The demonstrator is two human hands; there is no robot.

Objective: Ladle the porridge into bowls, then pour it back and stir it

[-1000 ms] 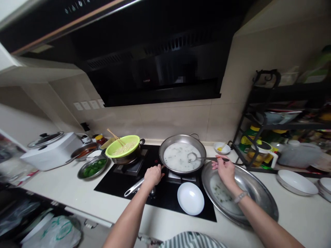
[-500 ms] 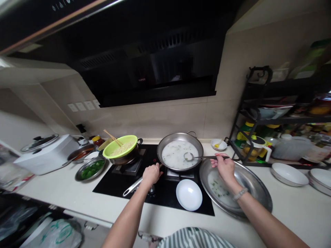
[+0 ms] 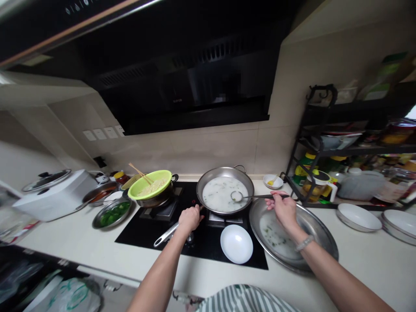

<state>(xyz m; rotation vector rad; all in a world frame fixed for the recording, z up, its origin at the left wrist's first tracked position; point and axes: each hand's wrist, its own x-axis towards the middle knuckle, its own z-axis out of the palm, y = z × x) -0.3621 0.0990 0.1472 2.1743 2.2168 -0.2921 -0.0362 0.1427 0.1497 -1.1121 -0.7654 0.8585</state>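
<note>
A steel pan (image 3: 208, 178) of milky white soup stands on the black hob (image 3: 146, 227). My left hand (image 3: 189, 218) is closed round the pan's long handle (image 3: 165, 235) near where it joins the pan. My right hand (image 3: 283, 208) grips the dark handle of a ladle (image 3: 250, 197), whose bowl rests in the soup at the pan's right side. A small white dish (image 3: 236, 244) sits on the hob just in front of the pan. A large steel lid or tray (image 3: 321, 240) with green flecks lies under my right wrist.
A green colander (image 3: 150, 184) with noodles and chopsticks sits on a pot at the left burner. A steel bowl of greens (image 3: 112, 213) and a white rice cooker (image 3: 53, 195) stand further left. White bowls (image 3: 358, 216) and a black rack (image 3: 328, 147) of jars fill the right.
The view has drifted slightly. Both hands keep their grips, and the ladle's bowl has shifted a little left in the soup.
</note>
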